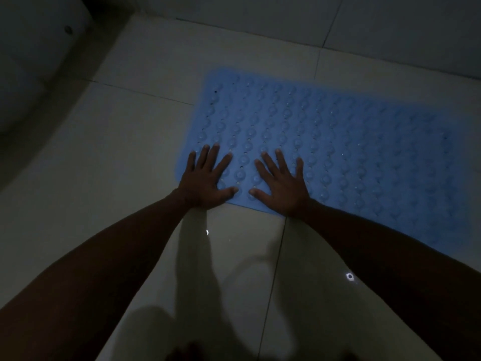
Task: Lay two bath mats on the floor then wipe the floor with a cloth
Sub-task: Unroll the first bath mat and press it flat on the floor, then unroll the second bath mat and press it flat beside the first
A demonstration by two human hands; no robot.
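A blue bath mat (338,142) covered in round bumps and small holes lies flat on the pale tiled floor (130,152), reaching from the middle of the view to the right edge. My left hand (205,178) rests palm down on the mat's near left corner, fingers spread. Beside it, my right hand (282,183) presses flat on the mat's near edge, fingers also apart. Neither hand holds anything. Only this one mat is in view, and I see no cloth.
The room is dim. A white rounded fixture (39,61) fills the far left corner. A tiled wall (390,29) rises just behind the mat. Glossy floor tiles below my arms show reflections and shadows.
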